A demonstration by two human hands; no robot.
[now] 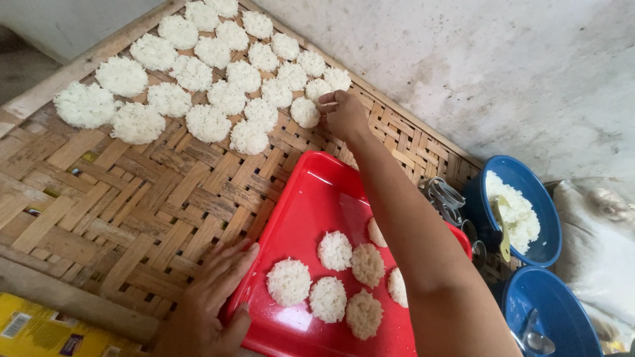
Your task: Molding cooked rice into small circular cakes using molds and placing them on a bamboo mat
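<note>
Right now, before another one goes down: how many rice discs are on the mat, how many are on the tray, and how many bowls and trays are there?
Rice discs on the woven mat: 25
Rice discs on the red tray: 7 (one partly hidden by the arm)
Blue bowls: 2
Red tray: 1
Total: 35

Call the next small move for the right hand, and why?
Probably let go of the rice cake and bring the right hand back to the red tray. The cake already lies on the woven mat at the end of the rows, and several cakes still wait on the tray, which the left hand steadies.
</note>
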